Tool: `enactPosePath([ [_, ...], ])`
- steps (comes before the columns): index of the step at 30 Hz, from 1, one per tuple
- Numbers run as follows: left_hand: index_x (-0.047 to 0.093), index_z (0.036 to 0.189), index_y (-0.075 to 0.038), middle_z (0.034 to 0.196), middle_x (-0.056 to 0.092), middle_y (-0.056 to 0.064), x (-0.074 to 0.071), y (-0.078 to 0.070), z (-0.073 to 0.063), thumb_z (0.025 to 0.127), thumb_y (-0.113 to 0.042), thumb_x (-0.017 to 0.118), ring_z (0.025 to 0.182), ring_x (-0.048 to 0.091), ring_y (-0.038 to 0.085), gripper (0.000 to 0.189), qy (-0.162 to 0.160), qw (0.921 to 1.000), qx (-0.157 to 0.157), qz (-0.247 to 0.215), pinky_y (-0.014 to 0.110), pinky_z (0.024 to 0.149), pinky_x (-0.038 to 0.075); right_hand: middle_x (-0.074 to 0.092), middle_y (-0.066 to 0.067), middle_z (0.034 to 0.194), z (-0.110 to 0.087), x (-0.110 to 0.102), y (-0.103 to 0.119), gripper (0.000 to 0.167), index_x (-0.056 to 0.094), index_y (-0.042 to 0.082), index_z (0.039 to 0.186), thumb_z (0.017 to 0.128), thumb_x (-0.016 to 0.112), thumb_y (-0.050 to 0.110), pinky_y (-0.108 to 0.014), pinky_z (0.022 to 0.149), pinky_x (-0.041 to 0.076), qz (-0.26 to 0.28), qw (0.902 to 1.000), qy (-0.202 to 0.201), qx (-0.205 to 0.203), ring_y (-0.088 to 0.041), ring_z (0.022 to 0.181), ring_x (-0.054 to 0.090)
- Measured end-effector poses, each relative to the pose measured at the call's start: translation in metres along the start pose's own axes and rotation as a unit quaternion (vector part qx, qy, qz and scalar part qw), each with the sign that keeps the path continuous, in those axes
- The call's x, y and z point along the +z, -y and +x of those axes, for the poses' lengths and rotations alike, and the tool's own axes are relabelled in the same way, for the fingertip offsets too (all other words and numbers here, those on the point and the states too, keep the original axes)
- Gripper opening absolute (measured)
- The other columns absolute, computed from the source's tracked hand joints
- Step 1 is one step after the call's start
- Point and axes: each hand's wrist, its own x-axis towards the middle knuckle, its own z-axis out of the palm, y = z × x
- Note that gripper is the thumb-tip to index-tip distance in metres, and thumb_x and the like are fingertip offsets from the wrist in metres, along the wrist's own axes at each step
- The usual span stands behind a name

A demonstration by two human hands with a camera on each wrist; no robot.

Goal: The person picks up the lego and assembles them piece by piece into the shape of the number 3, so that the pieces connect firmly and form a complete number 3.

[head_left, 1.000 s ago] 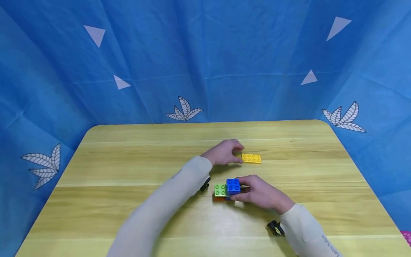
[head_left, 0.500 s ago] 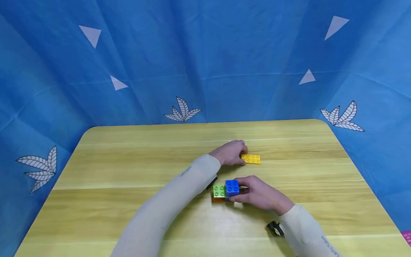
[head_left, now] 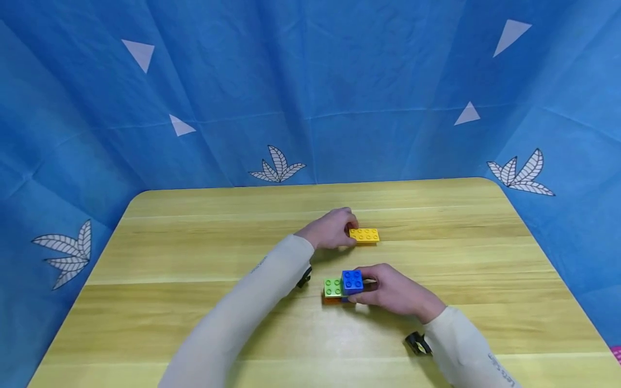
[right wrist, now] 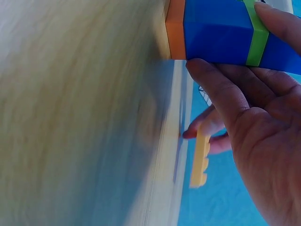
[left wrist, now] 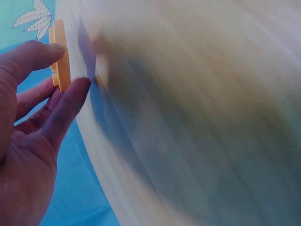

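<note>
My left hand point(head_left: 332, 228) pinches the left end of a flat yellow building brick point(head_left: 366, 235) with its studs up. In the left wrist view the yellow brick point(left wrist: 61, 56) sits between thumb and fingers, a little off the table. My right hand point(head_left: 395, 291) grips a small stack nearer to me by its right side. On top of that stack is a blue brick point(head_left: 352, 281), over the right part of a flat green brick point(head_left: 332, 288). The right wrist view shows another blue brick point(right wrist: 217, 33) under the green, and a flat orange brick point(right wrist: 176, 30) at the bottom.
The wooden table point(head_left: 194, 237) has rounded far corners. A blue curtain point(head_left: 378, 64) with white triangles and leaf prints hangs behind it and along both sides. A black strap piece point(head_left: 417, 343) sits at the right wrist.
My left hand closes on the yellow brick's left end, lifts it slightly and draws it left. The right hand stays on the stack.
</note>
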Motion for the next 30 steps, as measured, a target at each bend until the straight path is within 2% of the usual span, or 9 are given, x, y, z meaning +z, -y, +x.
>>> enactPosePath([
  [5,0.066,0.114,-0.002,0.104,0.055,0.003,0.0,0.011,-0.014,0.086,-0.015,0.077,0.087,0.056,0.013,0.032,-0.018,0.9973,-0.01,-0.071,0.019,0.078,0.048,0.067,-0.002,0.106,-0.001,0.001,0.0,0.028,0.067,0.006,0.112,0.091,0.072,0.024,-0.03,0.084,0.052,0.007,1.0,0.0,0.002,-0.019,0.095,0.062],
  [13,0.064,0.121,-0.004,0.111,0.062,0.003,-0.001,0.02,-0.035,0.088,-0.014,0.076,0.095,0.06,0.013,0.036,-0.033,0.9892,-0.054,-0.132,0.023,0.084,0.05,0.067,-0.002,0.106,-0.001,0.002,0.0,0.028,0.067,0.006,0.111,0.091,0.072,0.025,-0.032,0.086,0.052,-0.006,1.0,-0.003,0.0,-0.019,0.097,0.062],
  [17,0.065,0.12,-0.004,0.11,0.063,0.002,0.0,0.023,-0.044,0.088,-0.012,0.076,0.096,0.06,0.013,0.035,-0.044,0.984,-0.064,-0.16,0.024,0.085,0.05,0.067,-0.003,0.106,-0.002,0.002,0.001,0.028,0.067,0.005,0.111,0.091,0.073,0.023,-0.033,0.086,0.052,-0.002,1.0,-0.005,0.003,-0.019,0.097,0.062],
  [30,0.068,0.12,-0.009,0.11,0.063,-0.002,0.004,0.022,-0.064,0.086,-0.015,0.077,0.097,0.06,0.012,0.035,-0.075,0.9762,-0.081,-0.187,0.026,0.088,0.05,0.068,0.001,0.104,-0.001,0.001,0.001,0.03,0.067,0.006,0.111,0.09,0.073,0.026,-0.037,0.088,0.052,-0.01,0.9998,-0.011,0.01,-0.018,0.1,0.062],
])
